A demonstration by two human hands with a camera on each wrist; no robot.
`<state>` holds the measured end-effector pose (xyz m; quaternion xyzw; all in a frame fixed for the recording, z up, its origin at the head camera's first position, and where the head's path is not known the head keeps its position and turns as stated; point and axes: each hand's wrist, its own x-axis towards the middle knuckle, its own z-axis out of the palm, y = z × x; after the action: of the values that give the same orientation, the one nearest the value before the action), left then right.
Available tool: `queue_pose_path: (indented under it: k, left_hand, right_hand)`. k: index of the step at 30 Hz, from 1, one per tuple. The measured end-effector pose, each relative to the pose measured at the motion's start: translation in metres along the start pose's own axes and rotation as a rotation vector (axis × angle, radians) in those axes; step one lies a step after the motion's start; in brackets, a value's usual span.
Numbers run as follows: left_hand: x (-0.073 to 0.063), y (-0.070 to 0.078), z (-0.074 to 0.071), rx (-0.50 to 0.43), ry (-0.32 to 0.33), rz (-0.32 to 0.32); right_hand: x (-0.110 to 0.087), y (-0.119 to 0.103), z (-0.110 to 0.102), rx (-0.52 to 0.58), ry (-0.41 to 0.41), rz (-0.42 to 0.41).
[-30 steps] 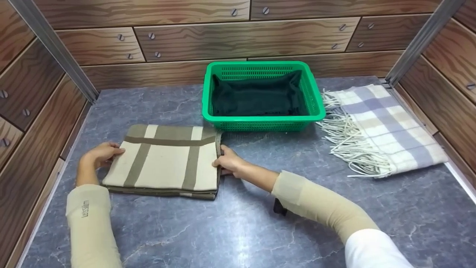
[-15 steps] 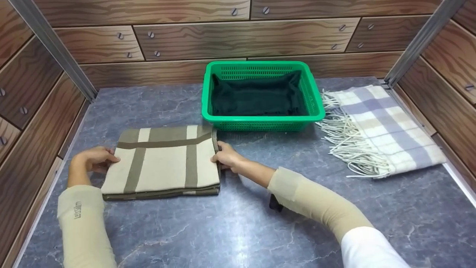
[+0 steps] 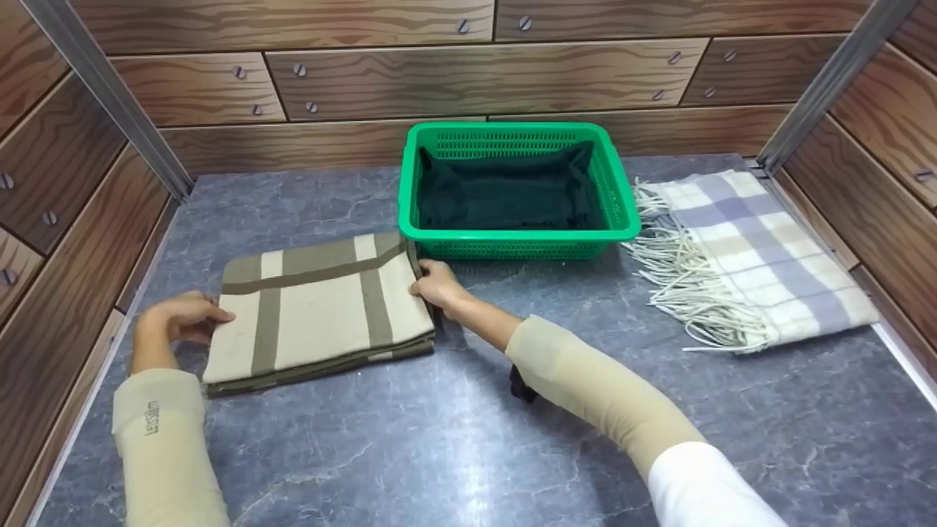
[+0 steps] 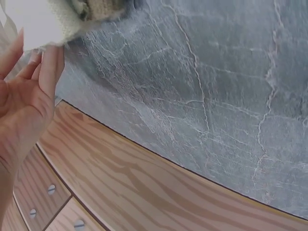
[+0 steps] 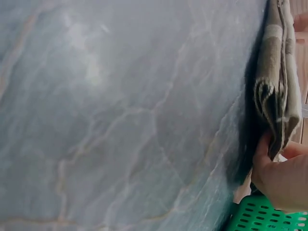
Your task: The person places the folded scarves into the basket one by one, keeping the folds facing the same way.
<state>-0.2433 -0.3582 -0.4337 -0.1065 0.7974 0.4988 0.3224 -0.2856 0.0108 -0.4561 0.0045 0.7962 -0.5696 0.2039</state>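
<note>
A folded cream-and-olive striped scarf (image 3: 322, 315) lies at a slant in the head view, its right side farther from me than its left. My left hand (image 3: 187, 316) pinches its left edge, thumb on top. The scarf's cream corner (image 4: 45, 24) shows above the fingers in the left wrist view. At the right edge, my right hand (image 3: 443, 287) pinches the stacked layers; the right wrist view shows the hand (image 5: 281, 175) with the layers between thumb and fingers. Fingers under the cloth are partly hidden.
A green plastic basket (image 3: 520, 236) holding dark folded cloth (image 3: 505, 194) stands just beyond the scarf's right corner. A fringed white-and-lavender plaid scarf (image 3: 768, 256) lies at the right. Wood-patterned walls (image 3: 468, 80) enclose the grey marbled tabletop (image 3: 410, 454).
The striped scarf has turned, its right end swinging away from me toward the basket with my right hand. My left hand shifted a little left and nearer, then stayed put.
</note>
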Motion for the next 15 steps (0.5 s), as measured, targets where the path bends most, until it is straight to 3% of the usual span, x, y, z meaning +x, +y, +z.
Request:
queue_pose_path:
  k: [8,15]
  left_hand:
    - [0.0,-0.0038,-0.0019,-0.02,-0.048,0.012]
    - [-0.0018,-0.0071,-0.0052,-0.029,-0.097,-0.009]
  right_hand:
    - [-0.0007,0.0013,0.0009,-0.036,0.005,-0.015]
    - [0.0015,0.0007,-0.0024,0.055,-0.033,0.096]
